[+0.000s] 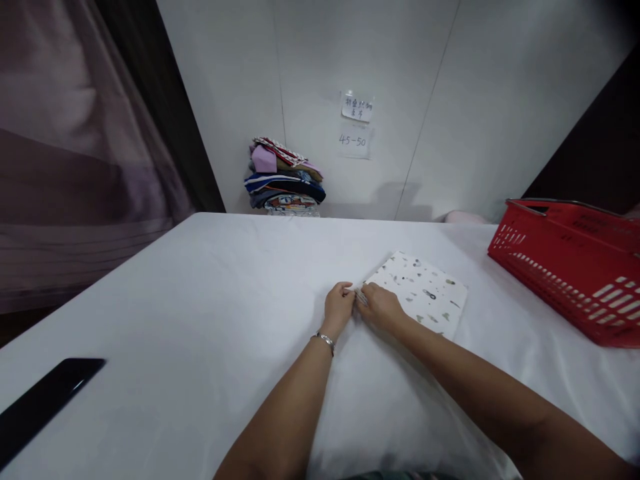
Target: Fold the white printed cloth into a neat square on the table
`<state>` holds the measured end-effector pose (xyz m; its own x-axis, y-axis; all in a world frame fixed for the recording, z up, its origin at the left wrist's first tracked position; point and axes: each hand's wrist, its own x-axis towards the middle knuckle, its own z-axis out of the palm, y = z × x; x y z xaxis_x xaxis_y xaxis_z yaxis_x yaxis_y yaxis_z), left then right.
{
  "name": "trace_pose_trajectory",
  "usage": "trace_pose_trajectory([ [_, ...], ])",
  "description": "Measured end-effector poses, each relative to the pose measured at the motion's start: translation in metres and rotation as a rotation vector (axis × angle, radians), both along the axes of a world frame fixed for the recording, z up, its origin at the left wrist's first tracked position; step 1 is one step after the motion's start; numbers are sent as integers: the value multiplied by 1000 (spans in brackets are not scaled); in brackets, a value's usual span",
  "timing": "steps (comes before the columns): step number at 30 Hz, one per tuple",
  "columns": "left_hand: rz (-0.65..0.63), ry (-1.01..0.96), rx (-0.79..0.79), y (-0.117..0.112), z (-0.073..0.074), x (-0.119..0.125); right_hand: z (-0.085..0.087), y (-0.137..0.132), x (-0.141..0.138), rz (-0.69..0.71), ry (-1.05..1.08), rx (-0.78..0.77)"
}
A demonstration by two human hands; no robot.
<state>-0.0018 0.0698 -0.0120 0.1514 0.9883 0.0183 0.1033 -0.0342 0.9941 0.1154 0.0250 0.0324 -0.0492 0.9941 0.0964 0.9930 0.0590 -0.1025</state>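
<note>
A white folded cloth (420,290) with small grey-green printed figures lies flat on the white-covered table, right of the middle. At its left corner the fabric is bunched, and both hands meet there. My left hand (340,308), with a silver bracelet on its wrist, is closed, thumb and fingers pinching that bunched corner. My right hand (383,305) rests over the cloth's left edge with its fingers closed on the same corner. The forearm beyond it covers the near edge of the cloth.
A red plastic basket (560,267) stands at the right of the table (200,300). Against the back wall is a stack of folded clothes (285,177). A black flat object (50,403) lies at the near left. Handwritten paper signs (357,108) hang on the wall; a pinkish curtain (75,167) hangs left.
</note>
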Motion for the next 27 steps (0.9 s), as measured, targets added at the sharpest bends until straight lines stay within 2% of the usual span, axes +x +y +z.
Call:
trace_pose_trajectory([
  [3, -21, -55, -2, 1, 2, -2, 0, 4, 5, -10, 64, -3],
  [5, 12, 11, 40, 3, 3, -6, -1, 6, 10, -18, 139, 7],
  [7, 77, 172, 101, 5, 4, -10, -2, 8, 15, -34, 221, 19],
  [9, 90, 373, 166, 4, 5, -13, -2, 8, 19, -42, 290, 38],
  [12, -7, 625, 261, 1, 8, -11, -3, 8, 20, -39, 337, 80],
  [15, -66, 740, 308, -3, 11, -8, -4, 9, 20, -39, 337, 99],
  [20, -59, 694, 205, -3, 14, -7, -5, 9, 19, -30, 315, 90],
  [27, -58, 412, 110, 1, 12, -8, -4, 8, 18, -19, 305, 105],
])
